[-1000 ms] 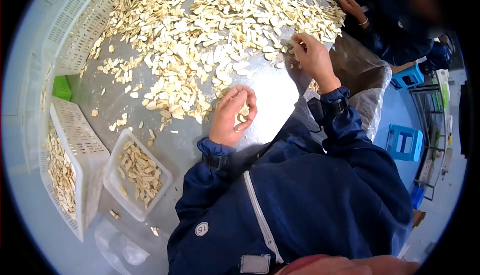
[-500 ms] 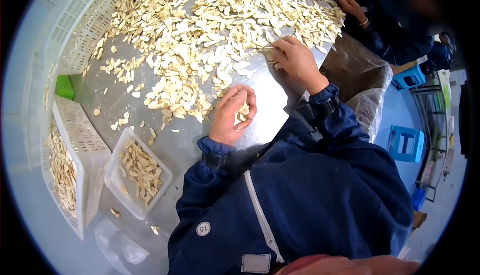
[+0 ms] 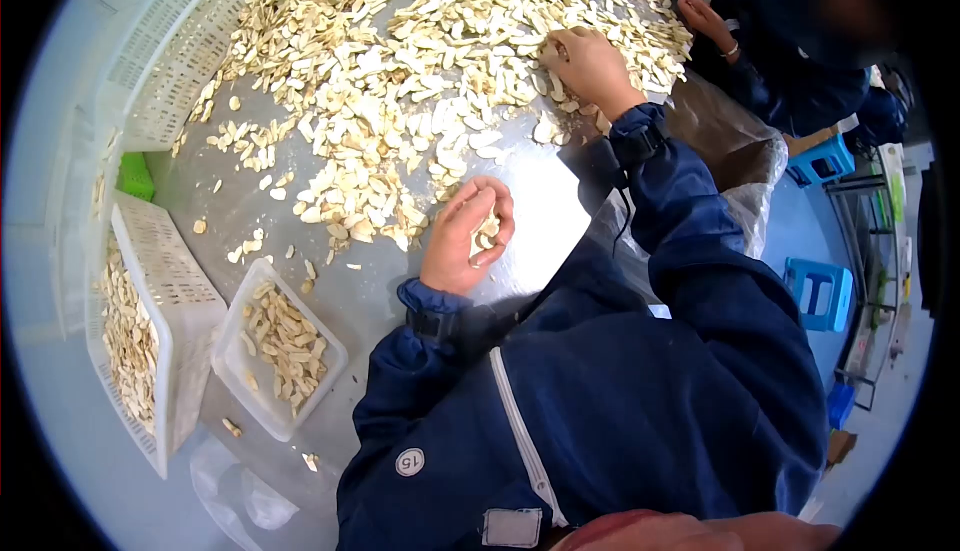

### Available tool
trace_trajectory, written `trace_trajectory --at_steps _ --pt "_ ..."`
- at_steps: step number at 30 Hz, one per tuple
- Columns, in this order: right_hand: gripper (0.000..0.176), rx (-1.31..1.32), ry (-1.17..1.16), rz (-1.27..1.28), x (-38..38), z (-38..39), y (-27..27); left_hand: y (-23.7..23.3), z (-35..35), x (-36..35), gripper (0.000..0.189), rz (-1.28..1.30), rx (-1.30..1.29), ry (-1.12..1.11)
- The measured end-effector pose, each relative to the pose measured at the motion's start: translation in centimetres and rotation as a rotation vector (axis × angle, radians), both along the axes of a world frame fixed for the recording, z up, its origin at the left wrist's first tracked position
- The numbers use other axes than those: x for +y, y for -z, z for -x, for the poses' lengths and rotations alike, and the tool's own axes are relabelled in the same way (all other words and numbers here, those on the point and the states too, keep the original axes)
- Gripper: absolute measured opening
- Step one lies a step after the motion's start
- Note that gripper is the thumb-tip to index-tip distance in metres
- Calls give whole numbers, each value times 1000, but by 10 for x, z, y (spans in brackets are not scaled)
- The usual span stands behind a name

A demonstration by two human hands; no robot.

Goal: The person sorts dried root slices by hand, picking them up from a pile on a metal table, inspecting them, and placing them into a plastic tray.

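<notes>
A broad heap of pale, dried-looking slices covers much of the metal table. My left hand is curled closed at the near edge of the heap, cupping a few pale slices between thumb and fingers. Farther forward and to the right, my right hand reaches onto the heap. Its fingers are bent down among the slices, and what they pinch is mostly hidden. Just below that hand lie a few loose slices.
At left, a small white tray holds slices beside a tilted white basket of more. A plastic-lined bin stands at right. Across the table, another person's hands work at the heap. Blue stools stand on the floor.
My right hand has moved forward from the heap's near edge onto the slices, its arm stretching out. Loose slices now lie where it was. My left hand stays nearly still.
</notes>
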State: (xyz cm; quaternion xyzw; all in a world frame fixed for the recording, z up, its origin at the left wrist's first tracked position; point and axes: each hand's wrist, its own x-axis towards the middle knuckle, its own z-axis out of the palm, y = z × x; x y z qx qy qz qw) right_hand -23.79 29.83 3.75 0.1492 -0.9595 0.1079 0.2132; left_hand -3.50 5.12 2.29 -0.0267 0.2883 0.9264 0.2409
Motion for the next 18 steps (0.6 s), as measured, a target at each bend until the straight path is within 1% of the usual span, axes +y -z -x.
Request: trace_trajectory --at_steps 3,4,7,8,11,12,15,16,18 --pt "26 -181 13 43 -4 -3 -7 -3 -1 0 15 30 -24 -9" --pt "28 -169 17 64 2 -4 0 -3 -1 -1 15 31 -21 -9" --pt "29 -261 81 136 11 -17 -3 -1 0 0 15 27 -16 -4" --pt "34 -254 73 146 13 -18 -1 0 -1 0 15 22 -16 -4" --pt "37 -147 40 117 -5 -27 -4 0 0 1 16 9 -19 -3" --pt "37 -80 0 51 -13 -33 -7 -1 0 1 16 5 -20 -4" --pt "35 -220 -65 83 -18 -25 -5 -3 -1 0 16 22 -15 -13" --pt "37 -163 -120 135 -17 -24 1 -3 -1 0 16 16 -15 -13" --pt "37 -328 -95 282 -13 -29 -4 -1 -1 0 17 2 -14 -10"
